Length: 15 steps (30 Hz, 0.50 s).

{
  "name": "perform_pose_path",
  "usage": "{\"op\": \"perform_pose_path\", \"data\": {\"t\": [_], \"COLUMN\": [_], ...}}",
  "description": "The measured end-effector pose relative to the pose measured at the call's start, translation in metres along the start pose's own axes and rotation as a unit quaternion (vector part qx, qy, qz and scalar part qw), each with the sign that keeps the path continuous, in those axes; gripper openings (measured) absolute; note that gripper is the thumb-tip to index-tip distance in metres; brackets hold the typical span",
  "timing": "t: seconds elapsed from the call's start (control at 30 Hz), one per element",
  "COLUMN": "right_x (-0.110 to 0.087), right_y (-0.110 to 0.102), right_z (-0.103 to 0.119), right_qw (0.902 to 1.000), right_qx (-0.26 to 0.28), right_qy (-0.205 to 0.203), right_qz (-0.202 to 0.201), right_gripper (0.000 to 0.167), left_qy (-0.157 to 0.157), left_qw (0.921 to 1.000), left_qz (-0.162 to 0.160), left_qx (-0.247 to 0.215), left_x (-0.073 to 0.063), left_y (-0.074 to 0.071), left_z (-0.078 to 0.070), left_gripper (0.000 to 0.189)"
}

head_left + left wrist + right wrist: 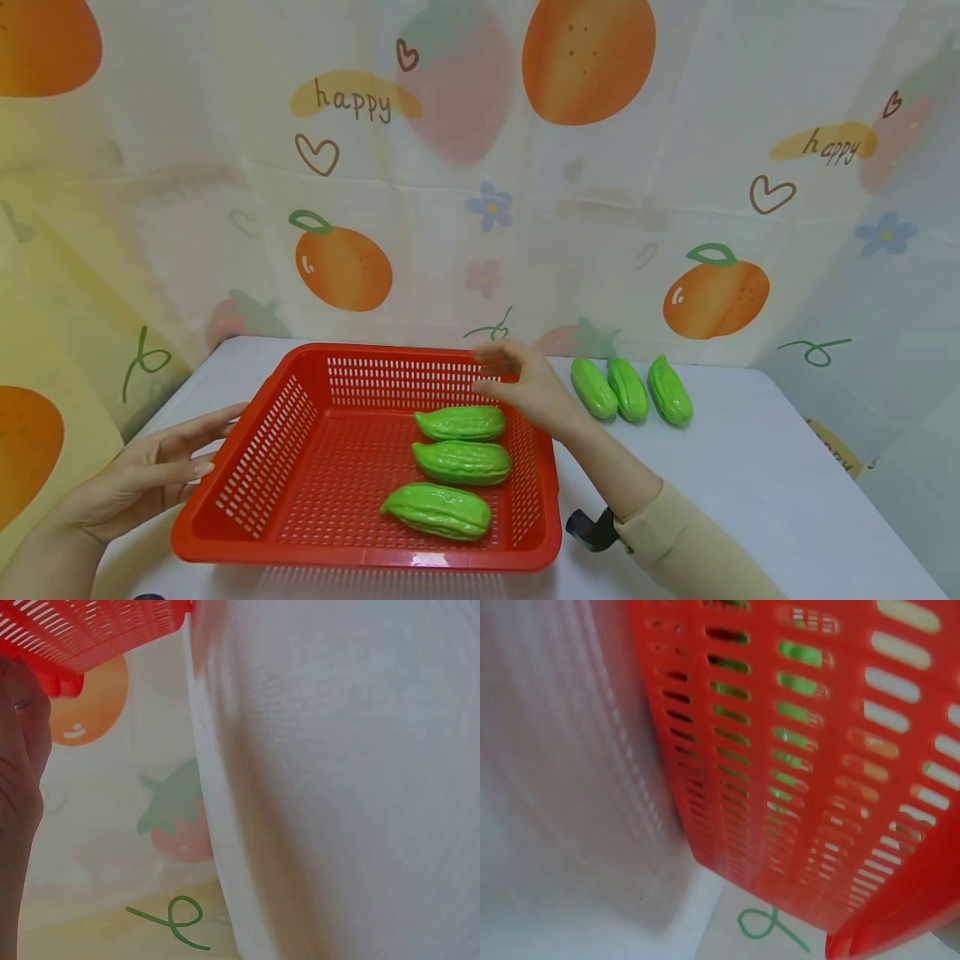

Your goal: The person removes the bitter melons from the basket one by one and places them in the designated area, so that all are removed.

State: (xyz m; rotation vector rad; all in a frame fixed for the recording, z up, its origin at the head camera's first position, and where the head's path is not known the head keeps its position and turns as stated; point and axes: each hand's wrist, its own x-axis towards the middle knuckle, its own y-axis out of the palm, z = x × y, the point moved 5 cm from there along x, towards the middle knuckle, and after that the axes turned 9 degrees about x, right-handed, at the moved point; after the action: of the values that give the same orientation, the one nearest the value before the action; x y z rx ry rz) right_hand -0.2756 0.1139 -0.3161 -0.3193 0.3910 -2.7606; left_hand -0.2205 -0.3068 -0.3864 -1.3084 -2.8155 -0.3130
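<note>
A red plastic basket [360, 558] with slotted walls stands on the white table. Three green bitter melons [453, 462] lie in a column along its right side, pointed ends leftward. My left hand [153, 471] is at the outer left rim, fingers loosely extended and fingertips right at the edge; in the left wrist view it overlaps the basket corner [67, 684]. Over the back right corner, my right hand [528, 387] has thumb and fingers apart with nothing between them. The right wrist view shows the basket's slotted side [742, 787], green showing through.
Three more bitter melons [628, 390] lie side by side on the table [750, 475] at the back right, beyond the basket. A printed fabric curtain [585, 208] with oranges and hearts hangs behind the table. A black mount [592, 531] sits by the right wrist.
</note>
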Motion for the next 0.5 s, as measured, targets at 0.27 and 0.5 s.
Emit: {"op": "perform_pose_path", "data": {"t": [0.27, 0.5], "right_x": [-0.002, 0.004], "right_y": [0.01, 0.017], "right_z": [0.003, 0.0], "right_qw": [0.9996, 0.9987], "right_qx": [0.0, -0.008], "right_qy": [0.0, 0.019], "right_qz": [0.028, 0.047], "right_gripper": [0.044, 0.047], "left_qy": [-0.004, -0.006], "left_qw": [0.9994, 0.9999], "left_qz": [0.018, 0.002], "left_qx": [-0.029, -0.014], "left_x": [0.002, 0.002], "left_y": [0.004, 0.004], "left_z": [-0.002, -0.002], "left_gripper": [0.069, 0.067]}}
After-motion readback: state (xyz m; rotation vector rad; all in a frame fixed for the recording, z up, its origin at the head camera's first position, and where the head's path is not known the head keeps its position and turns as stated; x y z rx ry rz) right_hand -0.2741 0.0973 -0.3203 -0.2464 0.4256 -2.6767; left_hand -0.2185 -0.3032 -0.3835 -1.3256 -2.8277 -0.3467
